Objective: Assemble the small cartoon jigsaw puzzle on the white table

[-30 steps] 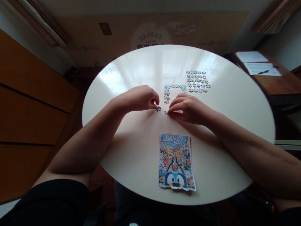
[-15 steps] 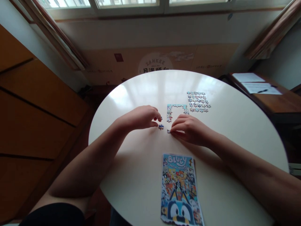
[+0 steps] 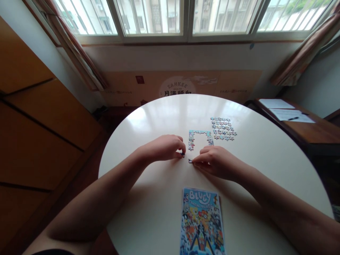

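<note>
My left hand (image 3: pixel 166 148) rests on the round white table (image 3: pixel 159 117) with its fingertips pinched on a small jigsaw piece (image 3: pixel 182 154). My right hand (image 3: pixel 216 162) lies just to the right, its fingers closed on another small piece (image 3: pixel 190 161) flat on the table. Right behind both hands sits a partly joined puzzle frame (image 3: pixel 199 136), an open-bottomed strip of edge pieces. Several loose pieces (image 3: pixel 222 128) are spread in a patch to its right. A Bluey picture sheet (image 3: pixel 202 221) lies near the table's front edge.
A wooden cabinet (image 3: pixel 32 134) stands to the left. A side desk (image 3: pixel 305 127) with papers (image 3: pixel 285 109) and a pen (image 3: pixel 293 118) is at the right. Large cardboard (image 3: pixel 180 86) leans under the windows (image 3: pixel 172 17), with curtains at both sides.
The camera has tilted up, bringing the windows into view. My left hand has closed on the loose piece that lay just beyond its fingertips. My right hand has stayed on its piece.
</note>
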Demonstrator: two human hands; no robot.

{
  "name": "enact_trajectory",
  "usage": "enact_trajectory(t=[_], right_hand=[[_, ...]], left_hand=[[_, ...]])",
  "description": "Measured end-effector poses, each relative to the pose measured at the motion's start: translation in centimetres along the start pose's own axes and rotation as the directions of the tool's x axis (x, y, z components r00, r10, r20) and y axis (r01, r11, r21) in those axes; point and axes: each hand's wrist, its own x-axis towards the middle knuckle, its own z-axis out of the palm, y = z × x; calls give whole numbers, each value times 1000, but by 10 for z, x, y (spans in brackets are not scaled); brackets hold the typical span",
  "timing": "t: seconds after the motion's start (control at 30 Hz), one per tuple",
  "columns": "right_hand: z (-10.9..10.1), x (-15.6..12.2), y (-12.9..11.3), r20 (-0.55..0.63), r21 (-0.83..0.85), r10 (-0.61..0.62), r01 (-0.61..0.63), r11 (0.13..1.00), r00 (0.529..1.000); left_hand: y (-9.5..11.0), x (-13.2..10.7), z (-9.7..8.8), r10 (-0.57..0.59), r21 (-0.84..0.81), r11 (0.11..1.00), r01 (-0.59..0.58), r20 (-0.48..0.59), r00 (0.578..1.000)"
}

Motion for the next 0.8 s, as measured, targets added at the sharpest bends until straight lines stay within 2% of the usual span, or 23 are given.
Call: enact_trajectory(t=[0.3,0.8], right_hand=[[-12,-3,-16,112,-112,110,-97,989,988],[-5,-3,-16,106,-121,129,-116,986,986]], left_hand=[[-2,-2,3,0,-23,1000,0,2,1000],[-1,-1,7,-36,-23,999,36,13,999]])
